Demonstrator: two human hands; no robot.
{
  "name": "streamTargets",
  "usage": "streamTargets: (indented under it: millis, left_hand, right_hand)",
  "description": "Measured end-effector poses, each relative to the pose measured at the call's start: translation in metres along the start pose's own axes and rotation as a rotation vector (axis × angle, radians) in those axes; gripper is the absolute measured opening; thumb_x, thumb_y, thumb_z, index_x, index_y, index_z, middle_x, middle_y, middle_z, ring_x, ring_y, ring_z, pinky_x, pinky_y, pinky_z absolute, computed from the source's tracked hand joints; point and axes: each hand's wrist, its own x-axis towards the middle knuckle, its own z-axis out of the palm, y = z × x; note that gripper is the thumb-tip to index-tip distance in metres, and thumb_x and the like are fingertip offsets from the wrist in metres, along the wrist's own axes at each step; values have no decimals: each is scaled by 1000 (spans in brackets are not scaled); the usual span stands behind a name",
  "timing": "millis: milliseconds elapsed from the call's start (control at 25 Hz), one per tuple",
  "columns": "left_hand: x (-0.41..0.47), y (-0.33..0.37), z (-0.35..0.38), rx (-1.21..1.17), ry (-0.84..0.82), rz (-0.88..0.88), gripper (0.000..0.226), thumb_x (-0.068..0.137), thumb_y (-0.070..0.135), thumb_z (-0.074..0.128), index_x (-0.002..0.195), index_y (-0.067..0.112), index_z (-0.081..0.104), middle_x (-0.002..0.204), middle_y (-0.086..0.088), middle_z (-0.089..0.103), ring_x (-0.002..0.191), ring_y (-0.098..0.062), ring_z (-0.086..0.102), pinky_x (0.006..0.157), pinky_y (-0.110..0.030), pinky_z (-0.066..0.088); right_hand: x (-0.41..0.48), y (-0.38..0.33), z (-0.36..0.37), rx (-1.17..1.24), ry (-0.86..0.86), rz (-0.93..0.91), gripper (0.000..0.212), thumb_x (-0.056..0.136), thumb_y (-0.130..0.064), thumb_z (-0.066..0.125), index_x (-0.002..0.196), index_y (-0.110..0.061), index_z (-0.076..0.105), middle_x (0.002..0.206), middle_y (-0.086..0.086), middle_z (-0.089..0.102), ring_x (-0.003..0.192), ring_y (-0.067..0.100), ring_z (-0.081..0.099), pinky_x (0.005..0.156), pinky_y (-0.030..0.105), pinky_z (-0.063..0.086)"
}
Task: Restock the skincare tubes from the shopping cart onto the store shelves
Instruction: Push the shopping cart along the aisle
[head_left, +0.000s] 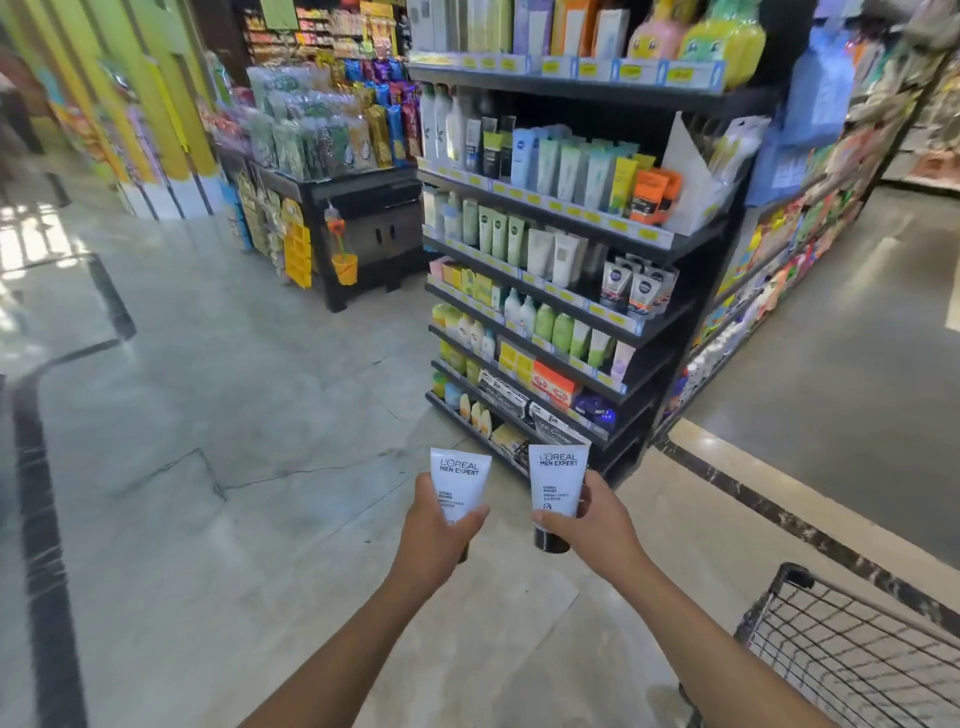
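Observation:
My left hand (439, 535) grips a white skincare tube (460, 480) with a dark cap, held upright with the cap down. A second white tube (557, 480) of the same kind stands upright in my right hand (592, 525), its black cap showing below my fingers. Both tubes are held out in front of me over the floor, short of the black store shelves (649, 249), which carry rows of tubes and bottles. The wire shopping cart (831, 649) shows at the lower right, behind my right arm.
A black display stand (363, 208) with bagged snacks sits left of the shelves. A yellow-green pillar (156, 130) rises at the far left. An aisle with a long shelf row (779, 260) runs off to the right. Pale tiled floor (234, 415) lies between me and the shelves.

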Motion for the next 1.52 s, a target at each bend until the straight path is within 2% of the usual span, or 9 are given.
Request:
streamTargets:
  millis: [200, 400, 560, 800, 1000, 1160, 1280, 1360, 1520]
  left_hand:
    - [55, 2, -27, -18, 79, 4, 45, 86, 23, 81, 102, 22, 39, 85, -6, 60, 51, -17, 48, 44, -27, 43]
    - [133, 15, -30, -37, 133, 3, 47, 86, 21, 82, 101, 17, 37, 83, -6, 58, 49, -14, 45, 43, -28, 42]
    - [194, 37, -19, -28, 154, 11, 48, 85, 20, 82, 95, 20, 35, 79, -5, 56, 45, -13, 42, 43, -28, 40]
    - [281, 60, 0, -60, 158, 17, 47, 84, 21, 82, 94, 22, 36, 80, -5, 58, 47, -17, 44, 44, -30, 40]
    - [356, 79, 15, -43, 84, 57, 48, 82, 27, 85, 98, 27, 39, 87, -6, 62, 53, -16, 52, 46, -29, 44]
    - [421, 95, 31, 21, -44, 113, 53, 80, 38, 85, 109, 31, 41, 99, -2, 65, 70, -16, 63, 56, -32, 52]
    - [465, 114, 41, 30, -148, 180, 56, 82, 36, 84, 120, 30, 43, 102, 2, 66, 79, -17, 67, 60, -31, 56]
    - [489, 125, 48, 70, -191, 222, 57, 83, 36, 84, 121, 29, 43, 104, 4, 66, 86, -15, 69, 67, -35, 60]
    - [522, 143, 76, 86, -338, 270, 59, 83, 42, 80, 125, 31, 39, 105, 1, 65, 87, -19, 70, 72, -42, 63]
  right_hand:
    - [65, -26, 38, -17, -66, -43, 54, 71, -31, 91, 109, -38, 54, 103, -20, 67, 91, -3, 65, 79, 33, 58]
    - [151, -48, 62, 34, -124, -73, 52, 73, -29, 91, 107, -38, 53, 102, -20, 67, 90, -6, 63, 69, 22, 52]
    - [223, -62, 65, 67, -130, -74, 56, 69, -33, 91, 111, -39, 56, 109, -15, 71, 99, 5, 68, 86, 39, 59]
    - [309, -83, 55, 59, -91, -102, 63, 68, -37, 92, 119, -41, 53, 109, -17, 70, 98, 6, 68, 84, 42, 60]
    - [361, -96, 43, 61, -13, -91, 61, 73, -29, 91, 120, -34, 52, 110, -18, 66, 98, -1, 63, 72, 23, 52]
    - [403, -100, 31, 46, 112, -54, 60, 73, -35, 90, 121, -36, 54, 112, -16, 69, 101, 6, 66, 78, 29, 57]
    - [425, -110, 22, 68, 216, -20, 60, 75, -33, 90, 123, -32, 54, 112, -15, 68, 96, 1, 65, 69, 21, 52]
    - [431, -118, 14, 77, 277, 0, 60, 75, -33, 89, 123, -33, 52, 111, -16, 66, 96, -2, 63, 69, 22, 51]
    - [439, -119, -16, 68, 434, 37, 60, 76, -31, 89, 122, -34, 51, 107, -20, 65, 91, -5, 63, 70, 24, 56]
